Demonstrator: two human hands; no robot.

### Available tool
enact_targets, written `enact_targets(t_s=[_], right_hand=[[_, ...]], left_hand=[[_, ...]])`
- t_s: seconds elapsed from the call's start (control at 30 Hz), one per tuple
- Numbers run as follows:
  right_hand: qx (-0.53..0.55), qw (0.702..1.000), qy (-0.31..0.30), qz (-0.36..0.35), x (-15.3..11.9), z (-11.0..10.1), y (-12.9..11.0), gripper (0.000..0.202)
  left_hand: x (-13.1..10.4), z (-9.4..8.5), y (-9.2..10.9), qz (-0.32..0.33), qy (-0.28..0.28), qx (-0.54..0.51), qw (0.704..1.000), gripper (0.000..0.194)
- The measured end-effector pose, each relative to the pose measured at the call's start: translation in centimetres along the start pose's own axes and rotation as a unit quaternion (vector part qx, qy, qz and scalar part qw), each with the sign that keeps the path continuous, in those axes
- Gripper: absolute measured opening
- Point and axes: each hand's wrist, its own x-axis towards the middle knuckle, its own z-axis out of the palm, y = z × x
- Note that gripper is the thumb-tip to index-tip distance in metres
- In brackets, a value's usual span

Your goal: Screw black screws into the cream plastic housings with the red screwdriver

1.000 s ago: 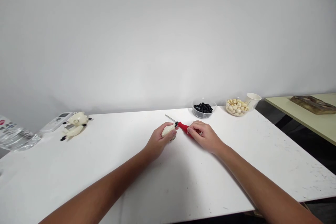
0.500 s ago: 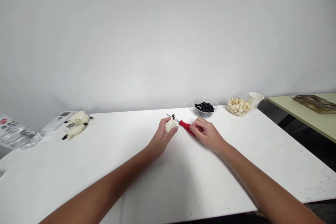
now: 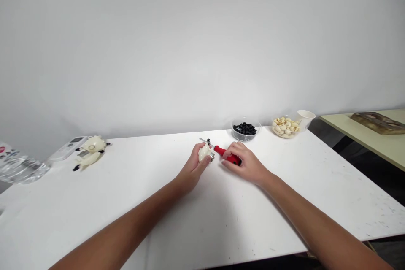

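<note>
My left hand [image 3: 191, 168] is closed around a small cream plastic part [image 3: 204, 152] that has a black tip on top and a shiny metal bit at its right side. Fingers of my right hand [image 3: 243, 162] are curled over the red handle of a screwdriver [image 3: 220, 150]. Its thin metal shaft points left and passes by the cream part's upper end; whether it touches is unclear. Both hands are just above the white table [image 3: 177, 228]. My palms hide some of the part and the handle's rear.
Left on the table lie cream plastic casing pieces [image 3: 95, 144], a white remote control [image 3: 68, 148] and a tilted water bottle [image 3: 23, 168]. Toward the back right stand a bowl of black pieces [image 3: 245, 129], a bowl of cream pieces [image 3: 284, 127] and a white cup [image 3: 305, 119].
My right hand has shifted slightly left, and its fingers have changed position on the screwdriver handle. The cream part is turned a little, showing more metal.
</note>
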Motion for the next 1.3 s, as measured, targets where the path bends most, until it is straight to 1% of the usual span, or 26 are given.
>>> enact_targets(t_s=[0.03,0.1,0.13,0.23,0.33,0.4,0.47,0.5,0.57,0.67,0.77,0.83,0.87,0.93,1.0,1.07,1.13,1.2,1.23,1.3], right_hand=[[-0.007,1.000,-0.012,-0.015,0.0,0.2,-0.2,0.016],[-0.030,0.999,-0.026,-0.034,0.0,0.7,-0.8,0.028],[-0.045,0.998,-0.027,-0.040,0.0,0.9,-1.1,0.029],[-0.079,0.995,-0.035,-0.057,-0.1,1.4,-1.9,0.020],[-0.066,0.995,-0.044,-0.052,0.0,1.3,-2.1,0.023],[-0.036,0.998,-0.039,-0.026,0.1,1.0,-2.0,0.026],[0.002,0.999,-0.038,0.000,0.2,0.6,-1.6,0.033],[0.021,0.999,-0.041,0.005,0.2,0.4,-1.4,0.037],[0.047,0.998,-0.048,0.001,0.3,0.1,-1.1,0.044],[0.052,0.997,-0.055,-0.010,0.2,0.0,-1.0,0.048],[0.036,0.997,-0.061,-0.009,0.1,0.1,-1.2,0.046],[0.026,0.999,-0.044,-0.004,0.1,0.4,-1.2,0.043],[0.020,0.999,-0.026,0.003,0.1,0.5,-1.1,0.040],[-0.001,0.999,0.022,0.028,0.0,0.6,-0.8,0.031],[-0.032,0.996,0.061,0.059,0.0,0.6,-0.3,0.022],[-0.065,0.991,0.077,0.083,0.0,0.4,0.2,0.018],[-0.091,0.988,0.070,0.102,0.0,0.1,0.5,0.020],[-0.105,0.986,0.049,0.120,-0.1,0.0,0.7,0.030],[-0.108,0.985,0.037,0.129,-0.1,-0.1,0.7,0.036],[-0.109,0.983,0.012,0.147,-0.2,-0.1,0.7,0.043]], left_hand=[[0.0,-0.1,0.1,0.005,-0.011,0.011,1.000,0.055],[-0.1,-0.2,0.4,0.029,-0.039,0.043,0.998,0.052],[-0.1,-0.3,0.6,0.048,-0.055,0.062,0.995,0.051],[0.0,-0.3,1.0,0.101,-0.112,0.110,0.982,0.052],[-0.1,-0.3,1.1,0.107,-0.148,0.104,0.978,0.065],[-0.2,-0.3,1.0,0.108,-0.148,0.096,0.978,0.080],[-0.2,-0.2,0.7,0.114,-0.125,0.118,0.979,0.089],[-0.2,-0.2,0.5,0.117,-0.112,0.137,0.977,0.087],[-0.2,-0.2,0.3,0.130,-0.092,0.170,0.972,0.076],[-0.2,-0.2,0.5,0.149,-0.094,0.179,0.968,0.062],[-0.4,-0.2,1.3,0.126,-0.106,0.159,0.973,0.055],[-0.5,-0.2,1.9,0.113,-0.109,0.140,0.978,0.049],[-0.5,-0.2,2.0,0.110,-0.103,0.128,0.980,0.047],[-0.5,-0.1,2.1,0.102,-0.079,0.092,0.987,0.045],[-0.4,-0.1,1.8,0.078,-0.048,0.044,0.995,0.047],[-0.1,-0.1,1.2,0.047,-0.019,-0.006,0.999,0.049],[0.2,-0.1,0.5,0.006,0.016,-0.047,0.999,0.049],[0.6,-0.3,-0.2,-0.041,0.048,-0.073,0.995,0.053],[0.8,-0.4,-0.4,-0.063,0.055,-0.086,0.993,0.056],[1.0,-0.6,-0.4,-0.083,0.044,-0.125,0.988,0.062]])
